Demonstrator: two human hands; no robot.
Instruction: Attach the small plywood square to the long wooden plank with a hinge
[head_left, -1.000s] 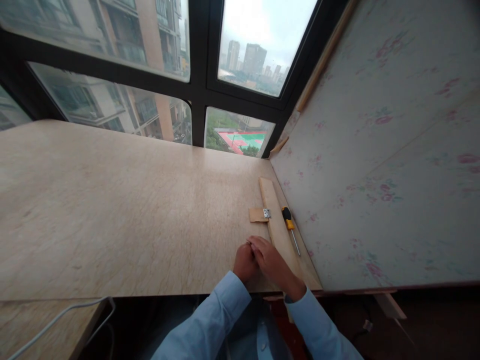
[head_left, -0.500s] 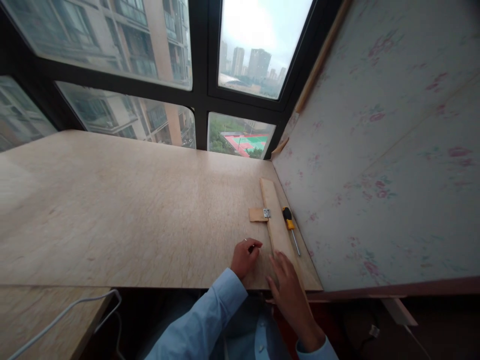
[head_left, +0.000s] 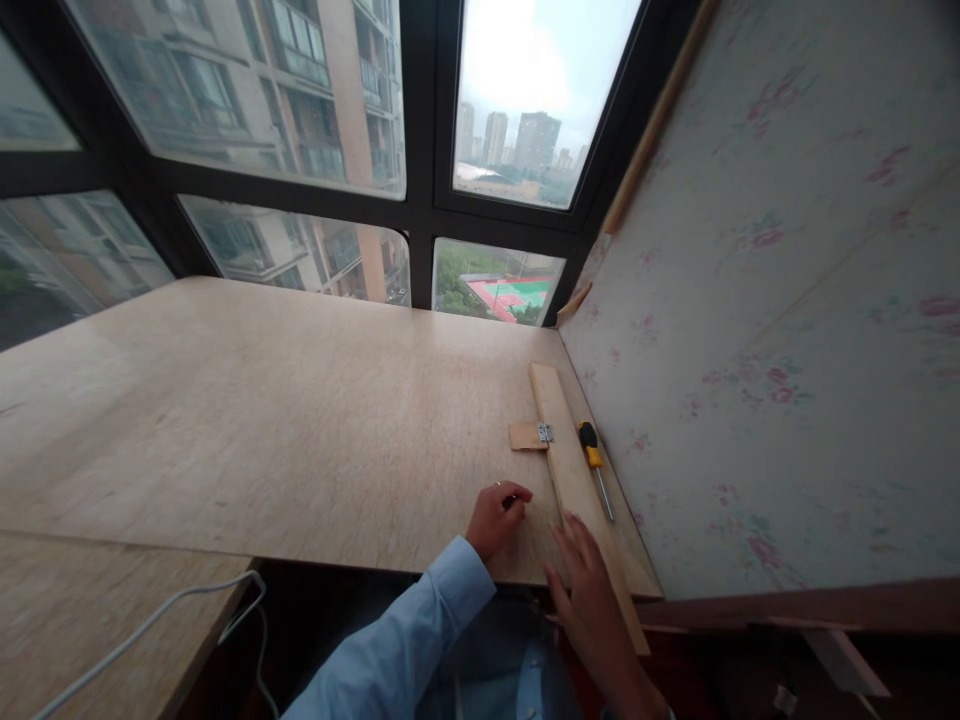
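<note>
My left hand (head_left: pixel 496 517) rests on the pale wooden tabletop (head_left: pixel 285 440) near its front edge, fingers curled in a pinch around something too small to make out. My right hand (head_left: pixel 586 580) lies open with fingers stretched out, its tips touching the near end of a long wooden strip (head_left: pixel 571 470). A small wooden block (head_left: pixel 523 436) is joined to that strip by a metal hinge (head_left: pixel 545 433). A screwdriver with a yellow and black handle (head_left: pixel 596 462) lies just right of the strip, against the wall.
A floral-papered wall (head_left: pixel 765 330) closes the right side. Large dark-framed windows (head_left: pixel 420 210) stand behind the table. A lower wooden surface (head_left: pixel 82 630) at the bottom left carries a white cable (head_left: pixel 172 615). The table's front edge runs just under my hands.
My hands were clasped together; the right one has pulled away, opened and moved onto the strip's near end. The left stays curled in place. The camera has shifted slightly left.
</note>
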